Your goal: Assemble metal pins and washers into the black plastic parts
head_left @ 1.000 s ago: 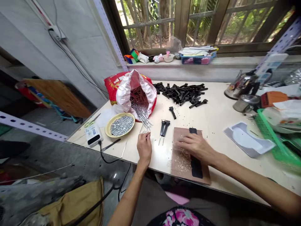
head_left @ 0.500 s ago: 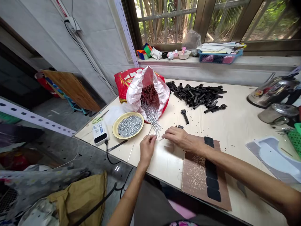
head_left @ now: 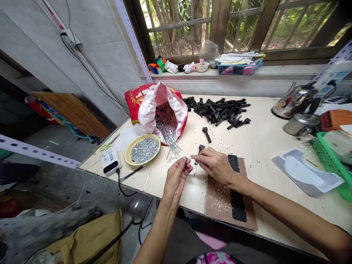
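Note:
My left hand [head_left: 177,178] is closed in a pinch on a small metal piece, too small to name for certain. Opposite it, my right hand [head_left: 216,165] pinches a thin metal rod [head_left: 189,158], whose tip meets the piece at my left fingertips. Just behind my right fingers lies a black plastic part [head_left: 201,148] with a thin metal pin pointing toward me. A few small bits of metal [head_left: 172,159] are scattered left of my hands. Beyond them, long screws [head_left: 173,143] spill from a red bag [head_left: 134,99].
A yellow dish [head_left: 128,157] of small metal pieces stands left, beside a white device [head_left: 110,161] with a cable. Black parts [head_left: 220,110] are heaped at the back. Under my right forearm lies a brown board [head_left: 220,209] with black pads. A kettle [head_left: 294,99] and green basket [head_left: 327,161] stand right.
My hands have come together, bringing the rod's tip to the small piece in my left fingers. My left hand has turned, showing more of its palm. The view has shifted to the right.

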{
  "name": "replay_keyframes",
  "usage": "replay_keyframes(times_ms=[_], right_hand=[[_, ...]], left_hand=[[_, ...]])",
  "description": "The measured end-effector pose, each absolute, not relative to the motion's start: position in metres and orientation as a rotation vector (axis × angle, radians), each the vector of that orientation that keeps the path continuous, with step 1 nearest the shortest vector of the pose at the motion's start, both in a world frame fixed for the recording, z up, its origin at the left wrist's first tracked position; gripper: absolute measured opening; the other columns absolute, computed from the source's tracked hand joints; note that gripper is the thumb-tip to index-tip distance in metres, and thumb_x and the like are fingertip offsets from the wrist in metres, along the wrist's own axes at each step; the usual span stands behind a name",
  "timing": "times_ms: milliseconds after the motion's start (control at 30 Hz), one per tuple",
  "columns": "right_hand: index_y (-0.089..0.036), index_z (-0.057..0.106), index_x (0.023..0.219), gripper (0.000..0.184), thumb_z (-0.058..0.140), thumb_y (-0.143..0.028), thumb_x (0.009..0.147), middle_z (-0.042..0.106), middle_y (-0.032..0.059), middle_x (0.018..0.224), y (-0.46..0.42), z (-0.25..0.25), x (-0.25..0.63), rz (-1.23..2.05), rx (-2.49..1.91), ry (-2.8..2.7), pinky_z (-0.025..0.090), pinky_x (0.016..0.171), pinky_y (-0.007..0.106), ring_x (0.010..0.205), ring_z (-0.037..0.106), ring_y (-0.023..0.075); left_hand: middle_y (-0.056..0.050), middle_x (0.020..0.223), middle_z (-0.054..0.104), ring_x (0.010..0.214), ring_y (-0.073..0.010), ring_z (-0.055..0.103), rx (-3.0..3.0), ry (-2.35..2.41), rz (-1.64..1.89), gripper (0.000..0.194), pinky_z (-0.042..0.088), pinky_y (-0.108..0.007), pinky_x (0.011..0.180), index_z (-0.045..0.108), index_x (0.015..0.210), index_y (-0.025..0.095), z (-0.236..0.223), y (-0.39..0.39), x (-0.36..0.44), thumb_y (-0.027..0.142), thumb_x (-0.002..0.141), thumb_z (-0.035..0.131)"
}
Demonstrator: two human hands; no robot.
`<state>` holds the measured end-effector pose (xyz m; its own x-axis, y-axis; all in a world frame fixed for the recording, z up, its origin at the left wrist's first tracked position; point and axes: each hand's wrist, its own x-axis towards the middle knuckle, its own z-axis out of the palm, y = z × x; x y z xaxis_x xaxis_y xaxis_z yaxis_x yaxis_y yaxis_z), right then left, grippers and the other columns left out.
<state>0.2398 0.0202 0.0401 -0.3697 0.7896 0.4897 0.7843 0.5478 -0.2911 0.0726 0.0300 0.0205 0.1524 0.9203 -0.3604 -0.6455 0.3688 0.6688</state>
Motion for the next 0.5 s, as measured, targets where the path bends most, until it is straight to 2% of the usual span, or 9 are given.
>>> replay_keyframes(times_ms=[300, 500], right_hand=[[-0.023, 0.064, 0.106, 0.022, 0.046, -0.024, 0.094, 0.063, 0.002, 0.083, 0.003, 0.047, 0.255, -0.138, -1.289, -2.19, 0.034, 0.063, 0.026, 0.076, 0.05, 0.0139], [-0.02, 0.065, 0.087, 0.022, 0.044, -0.023, 0.094, 0.061, 0.0026, 0.074, -0.007, 0.051, 0.259, -0.345, -1.337, -2.176, 0.03, 0.062, 0.028, 0.071, 0.049, 0.0144]], left_hand=[[-0.003, 0.069, 0.067, 0.058, -0.0077, 0.06, 0.559, 0.87, 1.188, 0.03, 0.055, -0.022, 0.063, 0.067, 0.077, 0.008, 0.03, 0.022, 0.089, 0.025, 0.058, 0.082], [-0.002, 0.066, 0.066, 0.056, -0.008, 0.059, 0.769, 0.992, 1.225, 0.026, 0.053, -0.025, 0.063, 0.067, 0.079, 0.009, 0.034, 0.015, 0.099, 0.027, 0.063, 0.078]])
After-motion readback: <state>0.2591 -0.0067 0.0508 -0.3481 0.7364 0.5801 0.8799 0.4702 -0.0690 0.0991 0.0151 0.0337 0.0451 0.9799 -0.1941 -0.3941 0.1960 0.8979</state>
